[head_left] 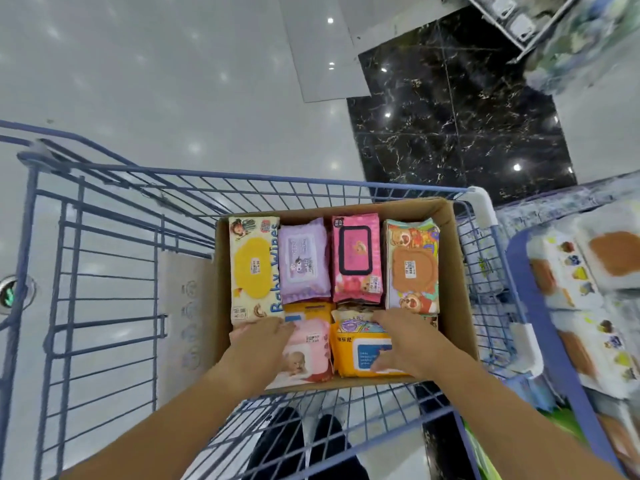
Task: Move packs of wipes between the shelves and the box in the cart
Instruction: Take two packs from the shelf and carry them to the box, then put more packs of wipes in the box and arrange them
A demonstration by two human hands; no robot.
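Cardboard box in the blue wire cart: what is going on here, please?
A person looks down into a brown cardboard box that stands in a blue wire shopping cart. The box is full of flat wipe packs. The left hand rests on a pink pack with a baby picture. The right hand is spread over a yellow pack with a blue-and-white lid; whether it has a grip on it is unclear. A shelf with more packs is at the right.

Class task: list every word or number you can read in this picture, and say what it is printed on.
"Baby Wipes": on the cream pack with the yellow lid, in the box.
Price stickers and print on the other packs: too small or blurred.
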